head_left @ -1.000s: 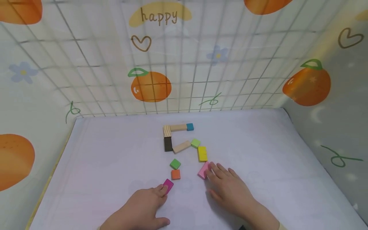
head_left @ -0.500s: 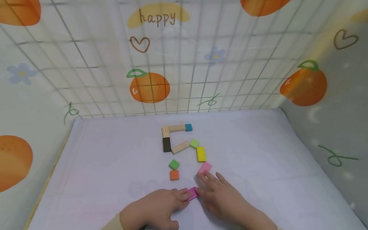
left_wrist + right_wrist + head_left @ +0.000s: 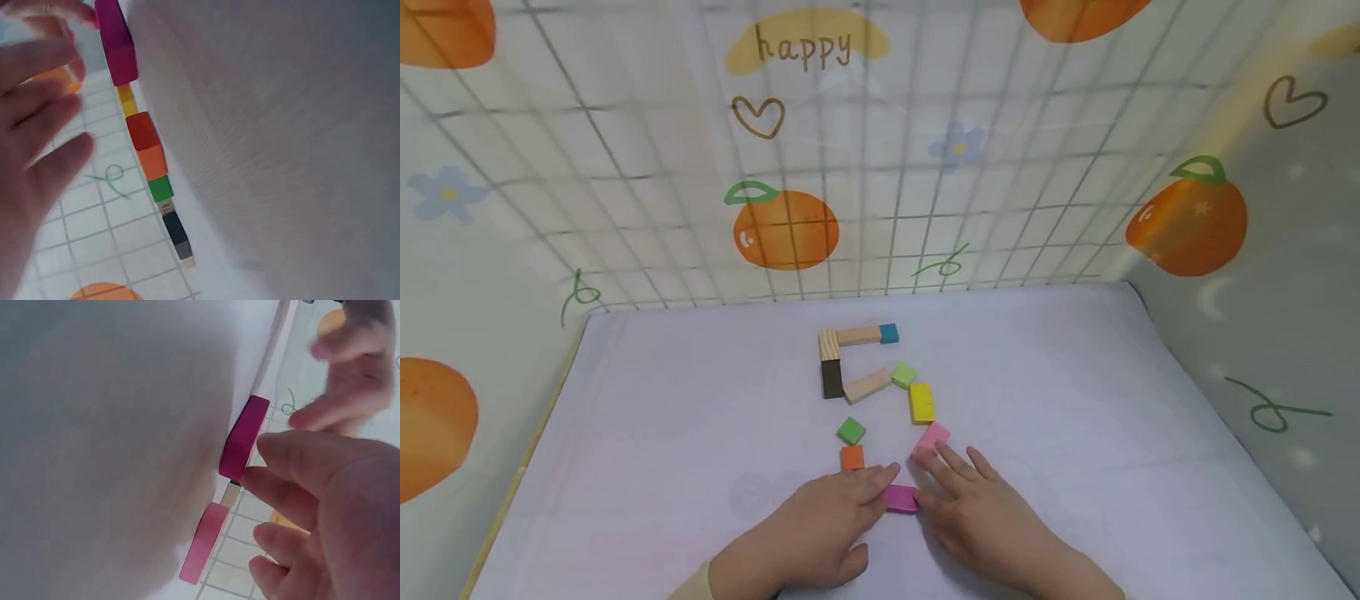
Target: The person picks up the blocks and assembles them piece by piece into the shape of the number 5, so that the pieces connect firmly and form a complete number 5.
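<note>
In the head view a magenta block lies flat between the two hands. My left hand is just left of it with fairly straight fingers; the left wrist view shows these fingers apart from the block. My right hand is at the block's right end, thumb side close to it; whether it touches cannot be told. Its other fingertips reach the pink block. The orange block is partly covered by the left hand, with the green block behind it. A yellow block stands beyond the pink one.
Further back, a light green block, a plain wood block, a dark block, a striped wood block, another plain wood block and a blue block form a bent line. A patterned curtain rises behind the white table.
My left hand has carried the magenta block right to beside the right hand, turned it crosswise, and let go. The right hand has shifted slightly nearer, off the pink block's far end.
</note>
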Tool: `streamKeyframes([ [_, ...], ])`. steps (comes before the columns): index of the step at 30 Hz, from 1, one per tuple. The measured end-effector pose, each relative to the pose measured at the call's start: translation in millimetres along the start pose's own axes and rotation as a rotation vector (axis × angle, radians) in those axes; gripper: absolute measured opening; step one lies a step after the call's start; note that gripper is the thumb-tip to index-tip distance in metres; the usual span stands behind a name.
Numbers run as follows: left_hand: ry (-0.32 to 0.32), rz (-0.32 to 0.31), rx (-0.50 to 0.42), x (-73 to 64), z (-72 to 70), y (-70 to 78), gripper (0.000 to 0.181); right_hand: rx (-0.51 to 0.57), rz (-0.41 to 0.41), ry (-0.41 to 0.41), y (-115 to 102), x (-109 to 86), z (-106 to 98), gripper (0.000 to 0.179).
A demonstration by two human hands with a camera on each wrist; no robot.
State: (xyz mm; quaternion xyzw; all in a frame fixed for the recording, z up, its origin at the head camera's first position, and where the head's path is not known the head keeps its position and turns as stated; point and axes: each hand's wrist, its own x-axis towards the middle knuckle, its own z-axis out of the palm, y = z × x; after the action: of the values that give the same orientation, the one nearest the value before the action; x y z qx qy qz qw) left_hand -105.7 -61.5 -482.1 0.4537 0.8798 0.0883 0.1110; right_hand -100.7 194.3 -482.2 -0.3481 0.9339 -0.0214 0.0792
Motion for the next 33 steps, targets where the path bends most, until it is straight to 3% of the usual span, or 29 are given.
streamKeyframes([
  [4,0.031,-0.027,0.014,-1.5,-4.9,4.4,0.045,-0.009,0.027,0.003,1.1,-1.2,-3.3,0.050],
  [9,-0.030,-0.068,-0.018,0.4,-5.8,7.3,0.042,0.039,0.014,-0.015,1.5,-2.1,-5.1,0.050],
  [18,-0.066,-0.086,-0.067,7.0,0.7,4.0,0.050,0.050,0.054,-0.075,2.7,0.0,-4.8,0.051],
  [33,-0.086,-0.081,-0.039,6.3,5.1,1.2,0.052,0.066,0.123,-0.092,5.1,-0.3,2.7,0.056],
])
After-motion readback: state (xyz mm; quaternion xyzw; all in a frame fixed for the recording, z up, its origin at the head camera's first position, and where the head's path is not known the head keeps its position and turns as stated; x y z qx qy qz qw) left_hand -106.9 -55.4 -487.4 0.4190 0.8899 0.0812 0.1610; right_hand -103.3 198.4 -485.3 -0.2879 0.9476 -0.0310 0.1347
